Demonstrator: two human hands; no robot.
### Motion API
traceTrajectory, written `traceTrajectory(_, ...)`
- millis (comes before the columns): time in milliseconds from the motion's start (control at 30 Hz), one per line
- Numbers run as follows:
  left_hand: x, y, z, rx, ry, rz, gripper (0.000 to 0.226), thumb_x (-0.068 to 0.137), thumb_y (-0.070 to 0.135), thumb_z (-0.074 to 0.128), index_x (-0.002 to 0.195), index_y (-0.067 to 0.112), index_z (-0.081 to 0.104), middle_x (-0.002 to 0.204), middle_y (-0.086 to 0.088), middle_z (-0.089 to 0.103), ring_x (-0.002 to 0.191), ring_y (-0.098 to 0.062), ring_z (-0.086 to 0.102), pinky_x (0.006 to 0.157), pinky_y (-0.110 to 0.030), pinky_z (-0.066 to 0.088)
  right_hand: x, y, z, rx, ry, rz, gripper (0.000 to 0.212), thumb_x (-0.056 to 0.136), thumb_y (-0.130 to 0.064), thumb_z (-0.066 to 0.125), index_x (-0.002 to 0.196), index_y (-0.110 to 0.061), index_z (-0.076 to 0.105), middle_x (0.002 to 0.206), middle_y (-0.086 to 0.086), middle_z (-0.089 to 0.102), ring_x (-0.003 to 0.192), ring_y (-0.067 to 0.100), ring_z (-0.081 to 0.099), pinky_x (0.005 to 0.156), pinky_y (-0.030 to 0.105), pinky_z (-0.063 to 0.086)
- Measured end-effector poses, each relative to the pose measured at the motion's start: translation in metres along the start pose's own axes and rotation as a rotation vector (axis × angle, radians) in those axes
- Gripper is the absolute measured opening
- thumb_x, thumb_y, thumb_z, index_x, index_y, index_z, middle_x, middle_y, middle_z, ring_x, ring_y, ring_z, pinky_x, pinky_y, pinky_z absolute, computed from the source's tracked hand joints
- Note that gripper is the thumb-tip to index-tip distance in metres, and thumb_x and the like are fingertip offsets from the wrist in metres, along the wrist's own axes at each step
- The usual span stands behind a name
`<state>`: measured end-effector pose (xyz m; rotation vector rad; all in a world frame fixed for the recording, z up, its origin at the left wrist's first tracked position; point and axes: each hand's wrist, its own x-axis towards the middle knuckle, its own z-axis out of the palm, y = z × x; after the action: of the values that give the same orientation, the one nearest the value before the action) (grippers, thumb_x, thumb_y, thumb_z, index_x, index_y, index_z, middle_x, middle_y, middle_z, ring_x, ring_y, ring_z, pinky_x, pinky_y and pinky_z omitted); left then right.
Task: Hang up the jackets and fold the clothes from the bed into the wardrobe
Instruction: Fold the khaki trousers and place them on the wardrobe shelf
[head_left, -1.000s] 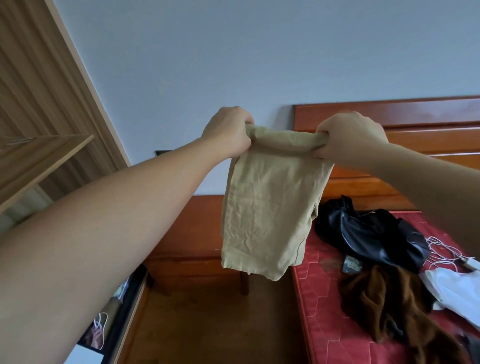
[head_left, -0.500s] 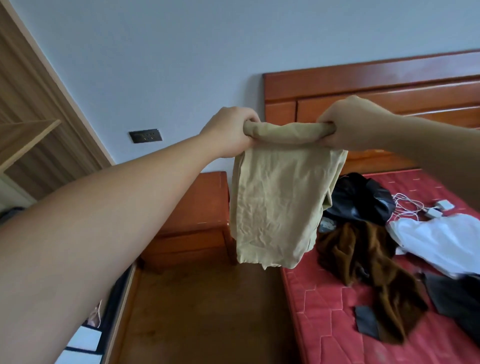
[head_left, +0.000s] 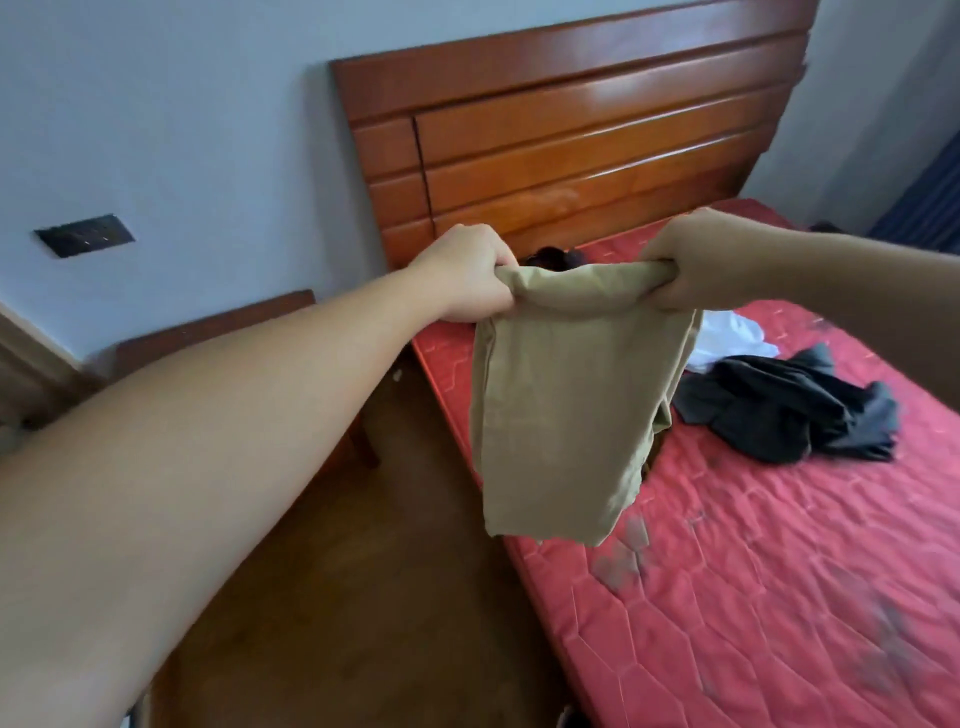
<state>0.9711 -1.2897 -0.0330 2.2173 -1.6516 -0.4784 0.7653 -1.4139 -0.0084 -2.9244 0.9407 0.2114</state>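
A tan garment (head_left: 566, 410), folded over, hangs in the air above the left edge of the red mattress (head_left: 779, 571). My left hand (head_left: 467, 273) grips its top left corner and my right hand (head_left: 691, 257) grips the top right, stretching the top edge between them. On the mattress behind lie a dark grey garment (head_left: 784, 410), a white garment (head_left: 727, 338) partly hidden by the tan one, and a dark item (head_left: 550, 255) peeking out near the headboard.
A wooden headboard (head_left: 571, 130) stands against the blue-grey wall. A wooden bedside table (head_left: 218, 332) sits to the left of the bed, mostly behind my left arm. Brown wooden floor (head_left: 363, 597) runs along the bed's left side. A dark wall socket (head_left: 85, 235) is at the left.
My view has swung right and down; the wardrobe has left the frame. Both hands keep their hold and have carried the tan garment lower, over the mattress edge.
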Motion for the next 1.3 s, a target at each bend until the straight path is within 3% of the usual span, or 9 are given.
traceTrajectory(200, 0.008, 0.03, 0.073, 0.006, -0.16, 0.002, 0.006, 0.07, 0.02, 0.078, 0.074, 0.022, 0.075, 0.075, -0.003, 0.072, 0.076, -0.022, 0.069, 0.069, -0.034, 0.055, -0.009, 0.039, 0.055, -0.011, -0.372, 0.107, 0.019, 0.082, -0.021, 0.066, 0.066, -0.02, 0.056, 0.069, 0.003, 0.062, 0.07, 0.025, 0.058, 0.065, 0.029, 0.045)
traceTrajectory(367, 0.022, 0.054, 0.109, 0.045, -0.018, -0.041, 0.03, 0.071, 0.015, 0.067, 0.051, 0.037, 0.064, 0.063, 0.004, 0.063, 0.074, -0.026, 0.066, 0.063, -0.033, 0.052, -0.016, 0.077, 0.09, -0.007, -0.087, 0.122, 0.028, 0.079, -0.008, 0.052, 0.058, -0.026, 0.045, 0.069, 0.0, 0.052, 0.078, 0.032, 0.057, 0.061, 0.031, 0.045)
traceTrajectory(533, 0.026, 0.086, 0.098, 0.026, 0.205, -0.005, 0.035, 0.071, 0.005, 0.05, 0.079, 0.028, 0.075, 0.08, 0.003, 0.071, 0.077, -0.025, 0.065, 0.068, -0.041, 0.056, -0.04, 0.1, 0.073, 0.05, 0.221, 0.138, 0.019, 0.073, -0.008, 0.054, 0.075, -0.025, 0.061, 0.087, 0.002, 0.058, 0.084, 0.033, 0.056, 0.066, 0.036, 0.045)
traceTrajectory(700, 0.001, 0.091, 0.115, 0.119, 0.521, 0.42, 0.029, 0.069, 0.012, 0.058, 0.088, 0.021, 0.078, 0.085, 0.001, 0.075, 0.082, -0.026, 0.067, 0.07, -0.037, 0.051, -0.094, 0.116, 0.088, -0.067, 0.56, -0.103, 0.023, 0.074, -0.009, 0.061, 0.094, -0.014, 0.072, 0.085, 0.006, 0.06, 0.083, 0.033, 0.057, 0.064, 0.034, 0.045)
traceTrajectory(800, -0.026, 0.068, 0.179, 0.193, 0.584, 0.59, 0.014, 0.065, 0.016, 0.063, 0.075, 0.017, 0.072, 0.074, 0.0, 0.069, 0.074, -0.027, 0.064, 0.065, -0.034, 0.039, -0.13, 0.108, 0.15, -0.114, 0.453, -0.156, 0.018, 0.067, -0.008, 0.069, 0.085, -0.013, 0.067, 0.08, 0.006, 0.057, 0.068, 0.03, 0.06, 0.047, 0.034, 0.05)
traceTrajectory(900, -0.07, 0.038, 0.276, 0.136, 0.402, 0.544, 0.016, 0.059, 0.01, 0.073, 0.068, 0.017, 0.063, 0.068, 0.003, 0.06, 0.069, -0.024, 0.06, 0.064, -0.034, 0.036, -0.161, 0.083, 0.25, -0.049, 0.26, -0.122, 0.025, 0.065, -0.004, 0.073, 0.08, -0.017, 0.057, 0.079, 0.002, 0.052, 0.059, 0.027, 0.058, 0.04, 0.035, 0.045)
traceTrajectory(967, -0.106, 0.017, 0.342, 0.123, 0.204, 0.448, 0.026, 0.053, 0.006, 0.074, 0.066, 0.02, 0.056, 0.069, 0.005, 0.057, 0.07, -0.021, 0.059, 0.064, -0.032, 0.038, -0.182, 0.058, 0.319, 0.002, 0.056, -0.07, 0.019, 0.076, -0.007, 0.063, 0.087, -0.019, 0.053, 0.087, 0.0, 0.052, 0.067, 0.027, 0.06, 0.05, 0.04, 0.048)
traceTrajectory(1133, -0.201, -0.016, 0.457, 0.206, -0.417, 0.249, 0.03, 0.075, 0.001, 0.054, 0.098, 0.019, 0.061, 0.124, 0.003, 0.056, 0.124, -0.019, 0.047, 0.096, -0.035, 0.038, -0.251, -0.016, 0.459, 0.179, -0.355, 0.025, 0.017, 0.089, -0.014, 0.046, 0.103, -0.024, 0.049, 0.109, -0.004, 0.052, 0.101, 0.023, 0.059, 0.068, 0.033, 0.038)
traceTrajectory(1300, -0.251, -0.023, 0.5, 0.106, -0.716, 0.159, 0.022, 0.076, 0.002, 0.051, 0.084, 0.022, 0.044, 0.092, -0.004, 0.057, 0.09, -0.03, 0.054, 0.072, -0.032, 0.036, -0.285, -0.038, 0.515, 0.273, -0.587, 0.001, 0.029, 0.08, -0.016, 0.047, 0.105, -0.028, 0.056, 0.112, -0.01, 0.051, 0.111, 0.018, 0.052, 0.088, 0.03, 0.042)
